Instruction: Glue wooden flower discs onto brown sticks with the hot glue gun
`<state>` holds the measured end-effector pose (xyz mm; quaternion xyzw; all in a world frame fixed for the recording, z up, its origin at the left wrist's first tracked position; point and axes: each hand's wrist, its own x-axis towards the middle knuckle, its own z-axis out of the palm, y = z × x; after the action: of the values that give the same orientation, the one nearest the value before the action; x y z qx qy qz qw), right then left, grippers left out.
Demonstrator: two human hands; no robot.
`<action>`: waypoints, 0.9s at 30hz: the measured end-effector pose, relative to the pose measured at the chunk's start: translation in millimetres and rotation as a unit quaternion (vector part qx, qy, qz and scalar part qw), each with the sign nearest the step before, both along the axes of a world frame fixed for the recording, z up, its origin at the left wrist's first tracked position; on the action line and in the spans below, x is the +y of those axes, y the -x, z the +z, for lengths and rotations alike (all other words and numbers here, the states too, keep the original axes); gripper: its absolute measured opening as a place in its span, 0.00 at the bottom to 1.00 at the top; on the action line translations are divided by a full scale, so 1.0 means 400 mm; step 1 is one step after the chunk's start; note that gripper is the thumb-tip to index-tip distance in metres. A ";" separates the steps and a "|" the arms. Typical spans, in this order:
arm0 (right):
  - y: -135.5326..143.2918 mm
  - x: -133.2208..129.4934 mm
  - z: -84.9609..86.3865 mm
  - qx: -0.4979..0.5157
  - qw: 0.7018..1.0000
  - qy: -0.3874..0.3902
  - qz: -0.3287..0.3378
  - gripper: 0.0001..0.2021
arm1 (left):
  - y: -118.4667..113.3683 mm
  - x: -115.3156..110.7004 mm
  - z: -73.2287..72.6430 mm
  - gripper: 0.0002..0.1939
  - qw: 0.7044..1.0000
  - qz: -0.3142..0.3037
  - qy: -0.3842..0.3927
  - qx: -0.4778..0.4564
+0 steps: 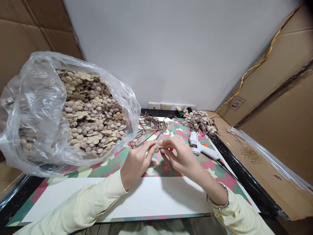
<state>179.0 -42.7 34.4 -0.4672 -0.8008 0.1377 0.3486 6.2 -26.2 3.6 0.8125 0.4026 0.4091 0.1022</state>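
Here, above the camouflage-patterned table [110,166], the left hand [137,160] and right hand [180,152] pinch a small beige flower [159,143] between closed fingertips, its brown cords [166,160] slanting toward the worker, nearer the right hand.

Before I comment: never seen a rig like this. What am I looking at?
No machine: just a person's bare left hand and right hand. The one picture comes from a camera worn on the head, looking forward and down. Both hands hold a small beige piece in a fingertip grip; brown strips show below it. On the camouflage-patterned surface lie a white sheet, loose strips and, to the right, a white glue gun; a heap of pieces is behind it. At left, a clear plastic bag holds many petalled pieces.
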 end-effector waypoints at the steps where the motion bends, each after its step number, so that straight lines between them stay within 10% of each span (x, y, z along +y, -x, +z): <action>1: 0.000 0.000 -0.003 0.008 1.000 0.001 -0.005 0.08 | 0.000 0.000 -0.003 0.11 1.000 -0.001 -0.012 0.008; 10: 0.009 -0.004 -0.012 -0.008 0.998 -0.008 -0.056 0.10 | -0.001 -0.004 -0.012 0.12 0.999 -0.040 -0.031 0.016; 18: 0.010 -0.006 -0.014 -0.002 0.996 -0.011 -0.090 0.09 | -0.014 -0.004 0.015 0.11 0.967 -0.087 0.178 -0.159; 27: -0.028 -0.005 0.024 0.146 0.972 0.168 -0.071 0.07 | -0.010 0.013 0.037 0.12 0.908 -0.089 0.313 -0.264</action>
<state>190.3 -44.6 44.1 -0.5496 -0.6714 0.3115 0.3874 10.3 -21.2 18.2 0.6335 0.3939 0.4509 0.4900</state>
